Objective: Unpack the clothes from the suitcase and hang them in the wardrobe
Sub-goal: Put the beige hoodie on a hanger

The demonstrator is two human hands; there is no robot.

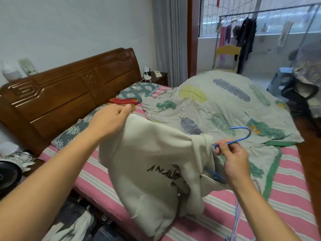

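A cream sweatshirt (149, 164) with black lettering hangs over the bed's near side. My left hand (111, 117) is shut on its upper edge and lifts it. A blue wire hanger (243, 134) sticks its hook out of the neck opening, and my right hand (232, 153) pinches the hanger's neck just below the hook. Part of the hanger's blue frame (216, 176) shows under the fabric by my right wrist. More clothes (81, 221) lie in a heap at the bottom left; I cannot make out a suitcase or a wardrobe.
The bed has a pink striped sheet (286, 193), a leaf-print quilt (225, 105) bunched on top and a wooden headboard (69, 91). More thin hangers (238, 221) lie at the bed's front edge. A yellow chair (227, 56) and a clothes rack (246, 33) stand beyond the doorway.
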